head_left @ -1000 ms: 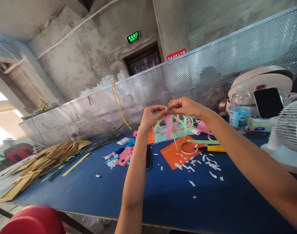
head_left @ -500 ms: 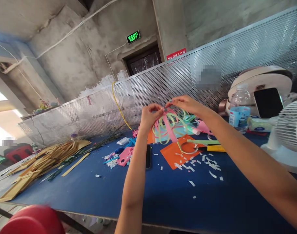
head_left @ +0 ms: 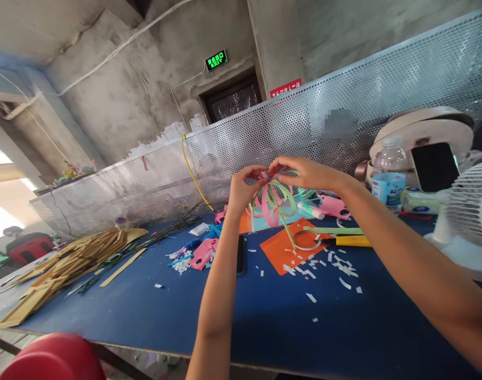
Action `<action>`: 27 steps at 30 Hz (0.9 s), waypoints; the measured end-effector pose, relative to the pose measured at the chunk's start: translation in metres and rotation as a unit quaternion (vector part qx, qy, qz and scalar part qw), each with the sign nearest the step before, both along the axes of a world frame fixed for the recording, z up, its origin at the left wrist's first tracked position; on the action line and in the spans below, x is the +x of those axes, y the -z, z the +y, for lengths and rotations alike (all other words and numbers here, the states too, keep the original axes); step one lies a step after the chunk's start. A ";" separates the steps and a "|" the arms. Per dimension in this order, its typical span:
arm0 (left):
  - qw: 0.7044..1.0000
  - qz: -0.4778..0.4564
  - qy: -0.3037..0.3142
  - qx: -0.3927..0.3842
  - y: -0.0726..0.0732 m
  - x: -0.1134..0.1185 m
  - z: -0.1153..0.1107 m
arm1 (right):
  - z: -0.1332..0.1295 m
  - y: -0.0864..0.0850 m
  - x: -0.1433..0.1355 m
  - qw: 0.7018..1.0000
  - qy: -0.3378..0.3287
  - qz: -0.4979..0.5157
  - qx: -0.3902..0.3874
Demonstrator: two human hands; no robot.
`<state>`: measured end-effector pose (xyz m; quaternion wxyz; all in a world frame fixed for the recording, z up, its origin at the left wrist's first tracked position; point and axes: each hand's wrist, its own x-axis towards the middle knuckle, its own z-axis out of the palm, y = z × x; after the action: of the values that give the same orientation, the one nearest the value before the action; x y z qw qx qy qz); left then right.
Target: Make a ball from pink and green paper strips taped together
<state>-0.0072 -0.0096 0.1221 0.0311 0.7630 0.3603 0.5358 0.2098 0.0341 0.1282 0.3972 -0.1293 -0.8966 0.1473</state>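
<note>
Above the back of the blue table, a bundle of looped pink and green paper strips (head_left: 270, 203) hangs from my fingers. My left hand (head_left: 246, 184) pinches its top from the left. From the right, my right hand (head_left: 294, 171) has its fingers closed on the same top, thumb and fingertips close to the left ones. A thin green stem slants down from the bundle towards an orange paper sheet (head_left: 274, 248). On that sheet lie a silvery ring (head_left: 307, 240) and white paper scraps. A yellow-handled cutter (head_left: 353, 241) lies beside it, partly behind my right forearm.
A dark phone (head_left: 241, 256) lies by my left forearm. Pink and blue scraps (head_left: 203, 253) are left of it, with a pile of tan strips (head_left: 78, 253) farther left. On the right stand a water bottle (head_left: 389, 177) and a white fan (head_left: 470, 211). A perforated metal screen (head_left: 241, 148) runs behind.
My right hand has come down and curled its fingers onto the top of the bundle, beside the left. The paper loops have swung into a rounder, ball-like shape.
</note>
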 end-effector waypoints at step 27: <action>0.996 -0.051 -0.050 0.060 -0.004 -0.008 -0.004 | 0.020 0.021 -0.022 0.951 0.150 -0.044 0.267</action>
<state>-0.0149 -0.0135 0.1260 -0.0237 0.7164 0.3631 0.5953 0.1878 0.0541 0.1073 0.3952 -0.1581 -0.8897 -0.1649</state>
